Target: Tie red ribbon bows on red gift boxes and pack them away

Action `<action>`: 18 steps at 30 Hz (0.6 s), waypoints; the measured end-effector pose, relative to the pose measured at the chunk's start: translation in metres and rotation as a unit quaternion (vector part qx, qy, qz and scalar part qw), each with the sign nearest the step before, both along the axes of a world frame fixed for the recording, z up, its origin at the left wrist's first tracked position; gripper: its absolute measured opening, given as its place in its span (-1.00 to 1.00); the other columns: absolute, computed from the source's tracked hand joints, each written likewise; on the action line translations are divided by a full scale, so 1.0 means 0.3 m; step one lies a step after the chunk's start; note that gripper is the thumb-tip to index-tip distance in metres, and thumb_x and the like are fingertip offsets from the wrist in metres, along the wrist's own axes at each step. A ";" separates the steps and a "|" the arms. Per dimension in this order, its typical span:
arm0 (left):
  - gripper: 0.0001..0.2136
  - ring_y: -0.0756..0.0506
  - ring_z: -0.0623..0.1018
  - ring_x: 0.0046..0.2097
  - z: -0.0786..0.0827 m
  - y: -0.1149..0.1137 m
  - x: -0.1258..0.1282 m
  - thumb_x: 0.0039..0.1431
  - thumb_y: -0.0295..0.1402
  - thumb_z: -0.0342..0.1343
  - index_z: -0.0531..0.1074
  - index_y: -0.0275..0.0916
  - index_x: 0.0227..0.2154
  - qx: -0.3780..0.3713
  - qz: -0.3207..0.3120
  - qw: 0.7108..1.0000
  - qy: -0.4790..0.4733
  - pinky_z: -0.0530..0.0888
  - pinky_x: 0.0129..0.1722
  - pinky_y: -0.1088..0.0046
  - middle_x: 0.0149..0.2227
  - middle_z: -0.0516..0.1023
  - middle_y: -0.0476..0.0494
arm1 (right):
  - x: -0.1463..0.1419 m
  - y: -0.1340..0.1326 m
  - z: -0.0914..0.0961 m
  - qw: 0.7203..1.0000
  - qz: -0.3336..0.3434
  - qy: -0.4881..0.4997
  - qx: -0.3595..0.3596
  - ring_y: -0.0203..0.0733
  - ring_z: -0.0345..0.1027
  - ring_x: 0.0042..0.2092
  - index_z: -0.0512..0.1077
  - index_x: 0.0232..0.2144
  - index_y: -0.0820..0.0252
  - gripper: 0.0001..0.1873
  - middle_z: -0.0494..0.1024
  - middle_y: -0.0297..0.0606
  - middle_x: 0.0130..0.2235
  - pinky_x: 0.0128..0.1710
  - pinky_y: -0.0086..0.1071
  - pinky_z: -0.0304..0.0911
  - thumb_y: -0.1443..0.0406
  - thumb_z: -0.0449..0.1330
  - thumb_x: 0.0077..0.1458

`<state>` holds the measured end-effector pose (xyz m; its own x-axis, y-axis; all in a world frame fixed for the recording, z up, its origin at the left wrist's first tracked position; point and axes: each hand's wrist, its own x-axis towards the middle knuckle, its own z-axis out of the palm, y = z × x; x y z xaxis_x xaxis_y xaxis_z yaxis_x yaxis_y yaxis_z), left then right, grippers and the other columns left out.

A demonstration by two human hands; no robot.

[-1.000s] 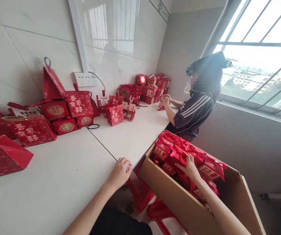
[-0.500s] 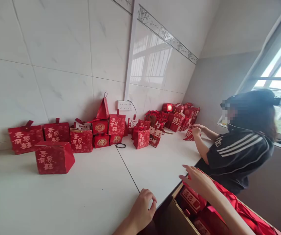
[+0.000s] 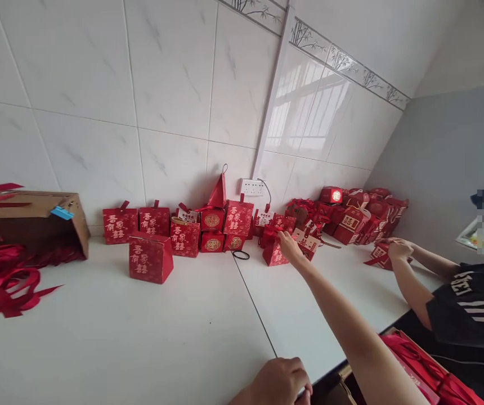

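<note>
My right hand [image 3: 290, 246] reaches far across the table, its fingers closed at the top of a red paper gift box [image 3: 273, 256] with pale printed characters. The box stands on the white table, and the fingers hide part of its top. Near the front table edge rests my left hand [image 3: 282, 381], its fingers curled in and nothing visible in them. Beside the right hand's box is another red box with a cream flap [image 3: 306, 242]. Further left, a red wedge-shaped box [image 3: 151, 259] stands apart in front of a row of similar boxes [image 3: 185, 239].
An open cardboard carton [image 3: 79, 230] with red ribbons [image 3: 14, 281] lies at left. More red boxes [image 3: 347, 216] are piled at the back right. A co-worker's hands [image 3: 398, 250] work on a red box. Below the table edge stands a carton [image 3: 345, 382] with red items. A black ring [image 3: 241, 255] lies mid-table.
My right hand has moved from above the lower carton to a red gift box on the table. My left hand stays by the table edge. The view has turned left.
</note>
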<state>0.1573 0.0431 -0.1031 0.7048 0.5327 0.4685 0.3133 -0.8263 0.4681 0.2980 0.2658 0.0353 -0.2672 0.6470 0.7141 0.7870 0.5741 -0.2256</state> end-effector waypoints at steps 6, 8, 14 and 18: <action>-0.95 -0.01 0.45 -0.51 0.072 -0.042 0.005 -0.06 -0.41 0.09 0.40 -0.23 -0.46 0.150 -0.076 0.986 0.010 0.40 -0.54 0.47 -0.42 0.55 -0.06 | 0.008 -0.313 0.029 0.999 0.015 -0.047 0.001 -0.26 0.37 -0.38 0.30 -0.47 0.16 -0.80 0.43 -0.26 -0.41 -0.43 -0.42 0.31 0.46 -0.07 0.06; -0.96 0.01 0.43 -0.51 0.115 -0.084 -0.008 -0.02 -0.39 0.07 0.37 -0.21 -0.52 0.196 -0.130 0.972 -0.007 0.37 -0.55 0.46 -0.42 0.54 -0.04 | -0.017 -0.440 0.037 0.994 0.074 -0.081 0.003 -0.24 0.40 -0.29 0.32 -0.43 0.15 -0.77 0.48 -0.22 -0.33 -0.34 -0.38 0.36 0.50 -0.07 0.05; -0.78 0.05 0.39 -0.48 0.344 -0.233 -0.177 0.16 -0.49 -0.02 0.33 -0.17 -0.57 0.276 -0.202 0.929 -0.145 0.36 -0.48 0.49 -0.46 0.49 0.04 | -0.150 -0.696 0.033 0.925 0.332 -0.182 -0.014 -0.17 0.36 0.00 0.37 -0.26 0.16 -0.65 0.50 -0.12 -0.12 -0.15 -0.31 0.42 0.55 -0.13 0.09; -0.91 -0.02 0.48 -0.28 0.476 -0.167 -0.355 0.16 -0.44 -0.04 0.35 -0.19 -0.38 0.249 -0.048 0.933 -0.255 0.46 -0.25 0.41 -0.38 0.50 -0.06 | -0.225 -0.726 0.032 0.925 0.353 -0.063 -0.123 -0.15 0.40 -0.04 0.37 -0.25 0.16 -0.69 0.45 -0.06 -0.03 -0.16 -0.28 0.43 0.52 -0.05 0.04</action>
<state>0.0509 -0.0071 0.0397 0.3552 0.1048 0.9289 0.0681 -0.9940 0.0861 0.2306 0.0479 0.0448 -0.7563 0.4184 0.5029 0.2645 0.8987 -0.3499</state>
